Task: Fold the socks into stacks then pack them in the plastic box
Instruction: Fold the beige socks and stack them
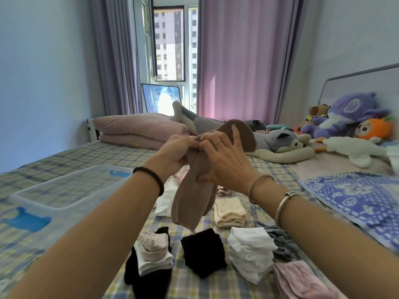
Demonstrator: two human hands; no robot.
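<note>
Socks (194,197), brown, are being gripped by both the left hand (174,152) and the right hand (224,160) above the plastic box (43,203); folding is going on, laying flat is coming next.

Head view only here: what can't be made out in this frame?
All head view.
Brown socks: top hidden in the grip of left hand and right hand; count unclear.
Plastic box: near side behind left forearm.
Pink socks, bottom right: cut by frame edge and right forearm.

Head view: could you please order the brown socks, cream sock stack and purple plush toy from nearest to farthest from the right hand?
1. Brown socks: gripped by the right hand.
2. Cream sock stack: on the bed below.
3. Purple plush toy: far right, by the headboard.
</note>
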